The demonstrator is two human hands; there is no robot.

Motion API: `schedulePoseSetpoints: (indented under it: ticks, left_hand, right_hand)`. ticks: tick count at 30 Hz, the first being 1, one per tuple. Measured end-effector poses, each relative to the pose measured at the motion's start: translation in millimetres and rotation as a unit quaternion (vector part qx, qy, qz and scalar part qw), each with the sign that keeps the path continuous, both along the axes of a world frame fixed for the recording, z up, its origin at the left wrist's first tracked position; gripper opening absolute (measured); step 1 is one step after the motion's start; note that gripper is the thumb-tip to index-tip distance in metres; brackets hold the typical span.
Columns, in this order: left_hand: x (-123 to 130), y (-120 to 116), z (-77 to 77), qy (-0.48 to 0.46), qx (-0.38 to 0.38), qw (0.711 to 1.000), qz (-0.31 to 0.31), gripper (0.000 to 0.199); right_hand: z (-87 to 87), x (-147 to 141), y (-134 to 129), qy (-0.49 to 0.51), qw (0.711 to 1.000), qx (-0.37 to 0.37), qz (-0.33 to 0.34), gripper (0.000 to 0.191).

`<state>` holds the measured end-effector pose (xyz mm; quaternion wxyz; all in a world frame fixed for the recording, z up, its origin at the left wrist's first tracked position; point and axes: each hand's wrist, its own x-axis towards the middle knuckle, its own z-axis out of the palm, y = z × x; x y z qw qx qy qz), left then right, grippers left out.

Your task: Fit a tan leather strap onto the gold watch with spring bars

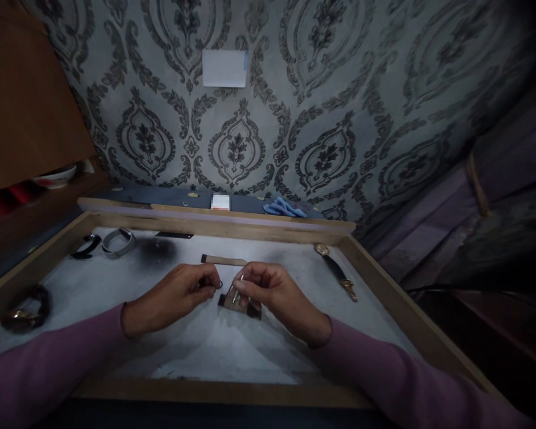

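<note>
- Left hand (pixel 178 295): grip closed, thumb and forefinger pinching a small dark loop (pixel 220 285), clear of the tabletop (pixel 183 357).
- Right hand (pixel 279 295): grip pinching a slim metal tool (pixel 237 292), slanted, lower end at the near strap piece (pixel 242 306).
- Near strap piece: located below the right fingers, tan with dark ends. Whether those fingers also bear on it cannot be told.
- Far strap piece (pixel 223 260): lies just beyond the hands, apart from the near one.
- Step in hand, as judged: fine work on strap parts, the loop held apart from the near strap piece.
- Next move, as judged, calls for a steady strap, a controlled tool tip and a secure pinch on the loop.
</note>
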<state>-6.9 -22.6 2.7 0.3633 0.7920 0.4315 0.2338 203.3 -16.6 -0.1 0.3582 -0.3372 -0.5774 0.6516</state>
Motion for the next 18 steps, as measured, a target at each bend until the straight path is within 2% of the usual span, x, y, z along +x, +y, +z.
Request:
schedulePoseSetpoints:
  ticks: [12, 18]
  left_hand:
    - [0.4, -2.2, 0.9, 0.026, 0.016, 1.0, -0.001, 0.009]
    - [-0.4, -5.2, 3.9, 0.036, 0.027, 0.999, -0.031, 0.007]
  right_hand:
    - [1.2, -0.5, 0.5, -0.013, 1.0, -0.002, -0.023, 0.032]
    - [2.9, -0.3, 1.4, -0.015, 0.998, -0.009, -0.054, 0.031]
